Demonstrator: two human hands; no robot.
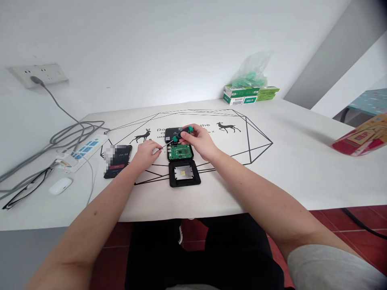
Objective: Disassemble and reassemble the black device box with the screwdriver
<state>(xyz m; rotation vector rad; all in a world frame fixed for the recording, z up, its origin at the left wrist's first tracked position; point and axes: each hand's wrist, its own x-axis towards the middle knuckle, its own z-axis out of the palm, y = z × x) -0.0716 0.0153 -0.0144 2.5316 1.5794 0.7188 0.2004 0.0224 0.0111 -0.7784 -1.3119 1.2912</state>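
both forearms reach in from the near edge of the worktop [272, 169] and meet over a small opened device at its middle. nearest of the parts is a black cover [184, 173] lying open-side up with a grey square pad inside; just beyond it, touching or nearly so, lies the green board [180, 152], and beyond that a black case [173, 133], partly hidden by the fingers.

right hand [198, 141] sits over the far right corner of the board, fingers clamped around a screwdriver [182, 134] with a green and black handle. its long axis runs from upper right down to lower left, the thin shaft slanting toward the board's left edge. left hand [147, 151] rests on the worktop just left of the board, fingers curled together; thumb and forefinger seem pinched at the shaft's tip, though whether they hold a screw or only steady the tip is too small to tell.

so the tip lies between the two hands, at the board's near-left side: left hand is the closer to that point, right hand holds the far end of the tool.

a phone [117, 161] lies just left of the left hand. further left are a power strip [81, 152], grey cables, a white earbud case [60, 186] and glasses [26, 189]. green boxes [242, 95] stand at the far edge, a red carton [361, 139] at the right.
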